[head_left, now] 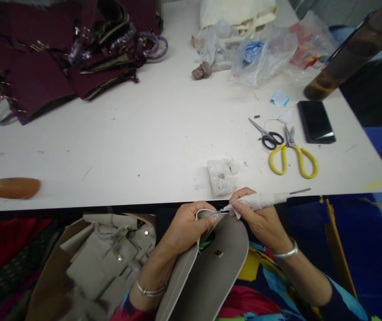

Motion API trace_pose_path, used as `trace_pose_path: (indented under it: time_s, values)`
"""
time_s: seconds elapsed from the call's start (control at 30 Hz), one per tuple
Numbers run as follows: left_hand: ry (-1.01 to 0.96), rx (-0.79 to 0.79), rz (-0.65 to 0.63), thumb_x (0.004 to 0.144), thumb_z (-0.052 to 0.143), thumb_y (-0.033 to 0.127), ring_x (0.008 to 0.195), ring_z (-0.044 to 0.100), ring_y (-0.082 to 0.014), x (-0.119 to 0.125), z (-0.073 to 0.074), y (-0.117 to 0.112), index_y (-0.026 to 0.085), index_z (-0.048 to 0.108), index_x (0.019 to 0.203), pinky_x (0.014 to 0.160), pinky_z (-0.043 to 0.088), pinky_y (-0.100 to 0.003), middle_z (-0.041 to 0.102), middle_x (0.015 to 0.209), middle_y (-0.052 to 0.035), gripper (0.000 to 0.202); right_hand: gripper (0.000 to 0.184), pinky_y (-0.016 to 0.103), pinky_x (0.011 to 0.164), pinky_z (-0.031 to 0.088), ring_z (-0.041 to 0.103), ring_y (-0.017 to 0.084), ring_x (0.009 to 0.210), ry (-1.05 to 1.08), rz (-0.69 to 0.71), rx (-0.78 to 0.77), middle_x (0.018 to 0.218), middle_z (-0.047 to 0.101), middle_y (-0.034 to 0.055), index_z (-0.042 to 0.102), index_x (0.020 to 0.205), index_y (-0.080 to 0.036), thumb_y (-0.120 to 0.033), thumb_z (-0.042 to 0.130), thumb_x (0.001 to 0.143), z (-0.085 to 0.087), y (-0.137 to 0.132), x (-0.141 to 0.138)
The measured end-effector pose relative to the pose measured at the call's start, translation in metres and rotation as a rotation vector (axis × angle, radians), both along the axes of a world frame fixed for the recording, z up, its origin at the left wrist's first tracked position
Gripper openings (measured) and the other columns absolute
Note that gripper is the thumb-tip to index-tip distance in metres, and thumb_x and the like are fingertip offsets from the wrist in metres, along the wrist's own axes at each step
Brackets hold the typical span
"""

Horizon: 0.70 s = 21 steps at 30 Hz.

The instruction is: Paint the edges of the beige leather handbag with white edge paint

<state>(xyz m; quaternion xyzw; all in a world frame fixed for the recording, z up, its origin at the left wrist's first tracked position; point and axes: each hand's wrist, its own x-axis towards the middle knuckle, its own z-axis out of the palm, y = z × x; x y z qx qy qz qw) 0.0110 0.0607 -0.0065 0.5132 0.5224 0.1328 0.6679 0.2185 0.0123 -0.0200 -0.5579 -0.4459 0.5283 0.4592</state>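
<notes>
My left hand (191, 225) pinches the light edge of a grey leather-like bag piece (226, 263), which hangs open over my lap with a small metal snap on its inner face. In my right hand (261, 218) is a slim tool with a white-wrapped handle (266, 200), perhaps an awl. A thin metal rod sticks out of its back end. The tool's fine front tip meets the bag edge right beside my left fingertips; whether it pierces the material I cannot tell.
Ahead on the white table (144, 133) lie a small clear packet (222, 177), black-handled scissors (267, 136), yellow-handled scissors (291, 154) and a phone (316, 121). Maroon bags (40, 80) are piled far left. A box of grey bags (100, 263) stands below the table edge.
</notes>
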Motion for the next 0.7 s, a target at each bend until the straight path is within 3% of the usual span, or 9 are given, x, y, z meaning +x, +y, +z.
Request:
trace_pose_path:
  time_s: [0.17, 0.3, 0.5, 0.7]
  values:
    - [-0.012, 0.003, -0.004, 0.075, 0.073, 0.032, 0.071, 0.055, -0.016, 0.002, 0.003, -0.002, 0.015, 0.075, 0.081, 0.071, 0.043, -0.028, 0.067, 0.072, -0.0014, 0.019, 0.022, 0.027, 0.06, 0.043, 0.055, 0.013, 0.061, -0.081, 0.075, 0.012, 0.068, 0.061, -0.0029, 0.065, 0.092, -0.02, -0.041, 0.063, 0.101, 0.005, 0.007, 0.005]
    - [-0.053, -0.025, 0.021, 0.072, 0.075, 0.033, 0.068, 0.052, -0.0156, 0.004, -0.001, -0.004, 0.014, 0.074, 0.076, 0.068, 0.042, -0.028, 0.064, 0.069, -0.0012, 0.019, 0.021, 0.028, 0.068, 0.043, 0.055, 0.013, 0.068, -0.157, 0.221, 0.097, 0.073, 0.059, -0.0023, 0.066, 0.087, -0.02, -0.036, 0.063, 0.101, 0.015, 0.022, 0.013]
    - [-0.193, -0.19, 0.092, 0.062, 0.081, 0.033, 0.058, 0.048, -0.013, 0.003, -0.007, -0.005, 0.014, 0.072, 0.069, 0.06, 0.036, -0.026, 0.059, 0.06, 0.0003, 0.021, 0.027, 0.026, 0.065, 0.044, 0.053, 0.013, 0.07, -0.047, 0.498, 0.087, 0.077, 0.058, -0.0014, 0.065, 0.088, -0.019, -0.043, 0.063, 0.101, 0.024, 0.032, 0.023]
    - [-0.322, -0.301, -0.091, 0.058, 0.085, 0.029, 0.063, 0.054, -0.0157, 0.001, -0.009, -0.002, 0.014, 0.077, 0.065, 0.063, 0.039, -0.027, 0.066, 0.066, -0.004, 0.018, 0.024, 0.033, 0.077, 0.047, 0.057, 0.018, 0.081, -0.132, 0.788, 0.369, 0.084, 0.063, 0.0028, 0.066, 0.088, -0.022, -0.033, 0.054, 0.106, 0.038, 0.024, 0.032]
